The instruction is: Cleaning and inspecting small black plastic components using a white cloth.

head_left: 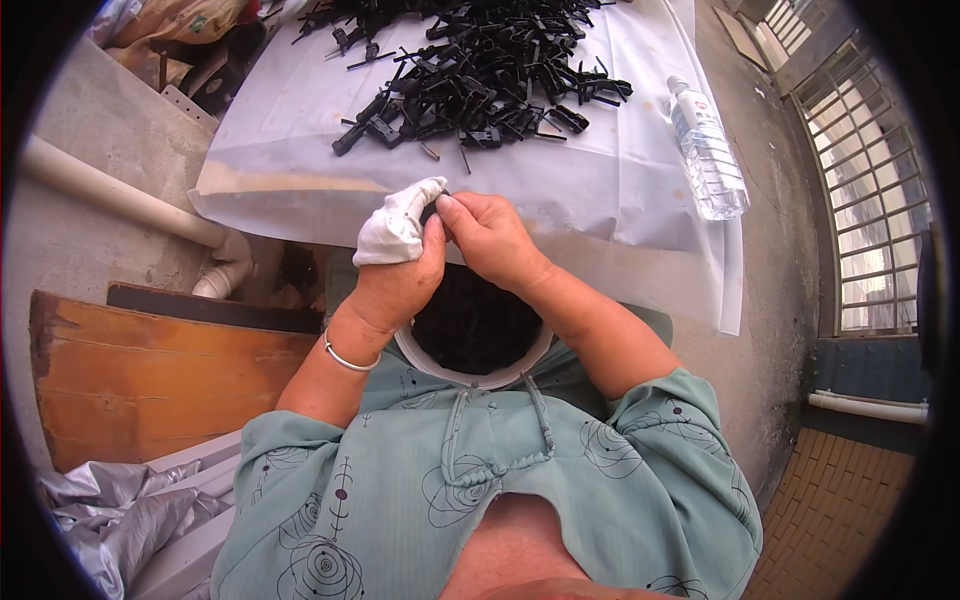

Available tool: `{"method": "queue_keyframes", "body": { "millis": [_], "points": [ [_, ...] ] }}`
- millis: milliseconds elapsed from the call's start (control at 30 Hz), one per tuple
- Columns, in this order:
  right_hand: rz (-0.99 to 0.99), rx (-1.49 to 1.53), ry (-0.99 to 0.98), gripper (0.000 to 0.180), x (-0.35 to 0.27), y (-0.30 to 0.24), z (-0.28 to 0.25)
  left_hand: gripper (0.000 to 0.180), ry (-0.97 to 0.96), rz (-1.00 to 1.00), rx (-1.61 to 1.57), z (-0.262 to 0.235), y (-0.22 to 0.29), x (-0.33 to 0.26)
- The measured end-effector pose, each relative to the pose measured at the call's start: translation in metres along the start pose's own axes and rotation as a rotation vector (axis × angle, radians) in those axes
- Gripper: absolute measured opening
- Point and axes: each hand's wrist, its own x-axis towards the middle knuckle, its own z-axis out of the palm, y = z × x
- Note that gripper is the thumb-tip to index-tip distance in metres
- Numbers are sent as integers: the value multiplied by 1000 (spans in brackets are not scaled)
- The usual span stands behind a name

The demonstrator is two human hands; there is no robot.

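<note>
My left hand point(395, 265), its fingers wrapped in white cloth, and my right hand point(490, 235) meet over a white bucket point(478, 378) in my lap. Together they pinch a small black plastic part point(432, 210), mostly hidden between the fingertips. The bucket holds dark pieces. Ahead of my hands a big pile of black plastic parts point(480, 70) lies on a white plastic sheet point(300, 130) that covers the table.
A clear water bottle point(708, 150) lies on the sheet at the right. A white pipe point(120, 195) runs along the left, above a wooden board point(150, 380). Crumpled grey sheeting point(110, 510) sits lower left. A window grille point(870, 200) stands at right.
</note>
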Motion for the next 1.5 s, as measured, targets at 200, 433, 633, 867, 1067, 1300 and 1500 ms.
{"method": "queue_keyframes", "body": {
  "millis": [200,433,633,867,1067,1300,1500],
  "points": [
    [-155,-165,-44,27,-1,-11,-8,28,-23,-297,-375,-1,-4,-3],
    [-294,-696,-168,15,-5,-18,-39,33,-77,-538,-926,-13,-3,5],
    [-426,-467,14,11,-2,-21,-36,35,-256,-452,-581,-15,9,7],
    [-204,-333,-62,16,-3,-27,-31,27,-290,-354,-649,-8,5,5],
    [-302,-390,-147,23,-1,-24,-30,25,-234,-345,-625,-5,5,8],
    [-225,-404,-146,25,-1,-23,-16,24,-139,-92,-182,-3,3,3],
    [-229,-214,-198,25,10,-16,-16,25,-122,-213,-360,-5,7,-1]
  ]
}}
